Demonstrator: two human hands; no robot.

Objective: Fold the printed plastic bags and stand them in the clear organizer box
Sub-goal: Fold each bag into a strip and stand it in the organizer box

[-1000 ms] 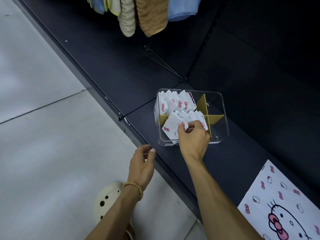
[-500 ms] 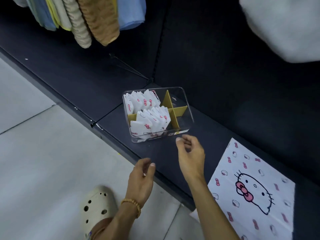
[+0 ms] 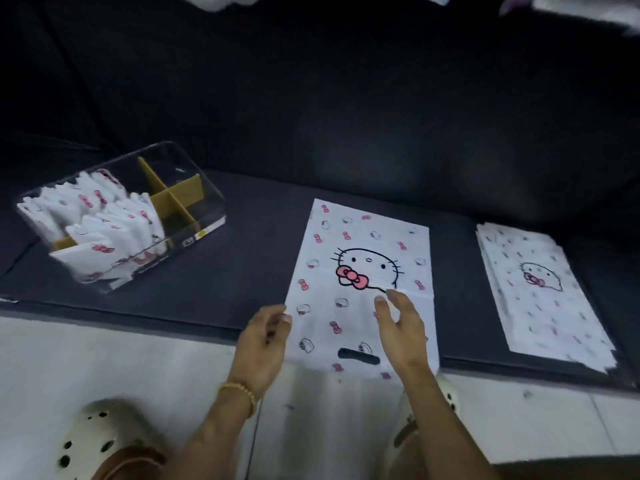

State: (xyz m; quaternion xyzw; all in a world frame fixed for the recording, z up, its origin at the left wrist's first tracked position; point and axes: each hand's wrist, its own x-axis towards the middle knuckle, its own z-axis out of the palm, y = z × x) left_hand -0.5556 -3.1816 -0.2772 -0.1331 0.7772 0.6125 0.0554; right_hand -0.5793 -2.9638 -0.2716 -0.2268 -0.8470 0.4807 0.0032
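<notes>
Both hands empty, fingers loose over the flat bag. Slippery plastic; risks sliding off the shelf edge.

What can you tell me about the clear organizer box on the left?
The clear organizer box looks like see-through plastic, rectangular, sitting at an angle on the dark surface. Tan cardboard-like dividers cross inside. Its nearer-left sections hold folded white bags with pink bows, standing on edge; its far-right sections look empty. Neither hand touches it.
</notes>
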